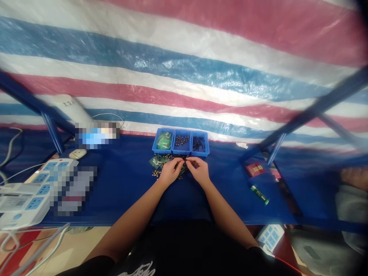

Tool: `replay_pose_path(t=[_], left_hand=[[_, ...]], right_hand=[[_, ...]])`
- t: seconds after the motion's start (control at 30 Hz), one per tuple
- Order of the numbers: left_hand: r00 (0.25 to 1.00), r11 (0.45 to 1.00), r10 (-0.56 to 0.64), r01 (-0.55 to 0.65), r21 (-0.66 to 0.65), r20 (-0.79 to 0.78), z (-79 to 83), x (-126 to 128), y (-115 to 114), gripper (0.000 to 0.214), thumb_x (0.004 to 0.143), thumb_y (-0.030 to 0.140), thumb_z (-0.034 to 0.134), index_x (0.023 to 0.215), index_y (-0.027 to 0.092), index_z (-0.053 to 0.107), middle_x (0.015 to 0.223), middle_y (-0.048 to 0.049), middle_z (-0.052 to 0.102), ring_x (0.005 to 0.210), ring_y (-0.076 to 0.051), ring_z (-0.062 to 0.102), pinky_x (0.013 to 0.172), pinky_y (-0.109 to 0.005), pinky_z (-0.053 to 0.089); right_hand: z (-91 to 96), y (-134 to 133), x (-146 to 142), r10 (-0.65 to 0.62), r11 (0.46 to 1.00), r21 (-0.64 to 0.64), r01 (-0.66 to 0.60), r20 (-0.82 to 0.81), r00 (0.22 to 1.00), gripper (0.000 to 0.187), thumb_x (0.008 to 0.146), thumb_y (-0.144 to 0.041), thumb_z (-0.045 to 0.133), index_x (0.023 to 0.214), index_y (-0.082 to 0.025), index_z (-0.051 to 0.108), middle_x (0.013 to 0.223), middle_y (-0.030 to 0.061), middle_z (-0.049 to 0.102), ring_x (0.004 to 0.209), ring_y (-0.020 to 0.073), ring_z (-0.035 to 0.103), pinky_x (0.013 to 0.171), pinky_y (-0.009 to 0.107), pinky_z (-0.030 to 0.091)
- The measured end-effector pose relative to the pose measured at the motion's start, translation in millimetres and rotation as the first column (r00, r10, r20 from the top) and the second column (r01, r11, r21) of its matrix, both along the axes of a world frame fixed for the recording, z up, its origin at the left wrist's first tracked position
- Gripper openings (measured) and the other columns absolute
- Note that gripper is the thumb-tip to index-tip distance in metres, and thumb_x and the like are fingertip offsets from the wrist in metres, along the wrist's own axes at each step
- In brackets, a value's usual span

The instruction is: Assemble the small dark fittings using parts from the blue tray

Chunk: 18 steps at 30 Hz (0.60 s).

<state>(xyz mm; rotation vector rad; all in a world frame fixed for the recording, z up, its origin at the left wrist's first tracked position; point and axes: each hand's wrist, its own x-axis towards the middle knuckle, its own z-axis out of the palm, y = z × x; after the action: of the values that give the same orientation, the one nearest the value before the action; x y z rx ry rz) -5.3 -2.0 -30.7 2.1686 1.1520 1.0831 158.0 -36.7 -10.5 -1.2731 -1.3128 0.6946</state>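
Observation:
My left hand and my right hand meet over a mixed pile of small parts, fingertips pinched close together. Whatever sits between the fingers is too small to name. Brass-coloured small parts and green circuit boards lie around and partly under my hands. Just beyond stand three joined blue bins. The left bin holds green boards in clear plastic, the middle one small brass-coloured parts, and the right one thin black parts.
A white power strip with plugs and cables lies on the left of the blue tabletop, near a pale mouse. On the right are a red packet and a green tube. Blue frame bars slant overhead.

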Motion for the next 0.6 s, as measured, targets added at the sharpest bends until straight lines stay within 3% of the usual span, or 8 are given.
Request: replay_pose_path(t=[0.23, 0.6], left_hand=[[1.0, 0.999, 0.018, -0.019, 0.032, 0.023, -2.2, 0.4, -1.5, 0.022, 0.091, 0.033, 0.054, 0.107, 0.019, 0.062, 0.072, -0.0001, 0.066, 0.064, -0.013, 0.064, 0.065, -0.024, 0.051], [0.999, 0.994, -0.016, 0.012, 0.112, 0.035, -5.6, 0.3, 1.3, 0.021, 0.092, 0.032, 0.054, 0.104, 0.021, 0.067, 0.1, -0.0063, 0.073, 0.09, -0.018, 0.07, 0.083, -0.031, 0.055]], right_hand=[[-2.2, 0.2, -0.5, 0.02, 1.0, -0.007, -0.02, -0.051, 0.998, 0.019, 0.081, -0.034, 0.065, 0.093, -0.022, 0.073, 0.088, 0.0045, 0.073, 0.073, 0.0186, 0.066, 0.071, 0.032, 0.056], [-4.0, 1.9, 1.7, 0.055, 0.998, -0.02, -0.058, -0.137, 0.989, 0.018, 0.078, -0.034, 0.068, 0.09, -0.022, 0.073, 0.085, 0.0044, 0.073, 0.07, 0.0182, 0.066, 0.069, 0.032, 0.056]])
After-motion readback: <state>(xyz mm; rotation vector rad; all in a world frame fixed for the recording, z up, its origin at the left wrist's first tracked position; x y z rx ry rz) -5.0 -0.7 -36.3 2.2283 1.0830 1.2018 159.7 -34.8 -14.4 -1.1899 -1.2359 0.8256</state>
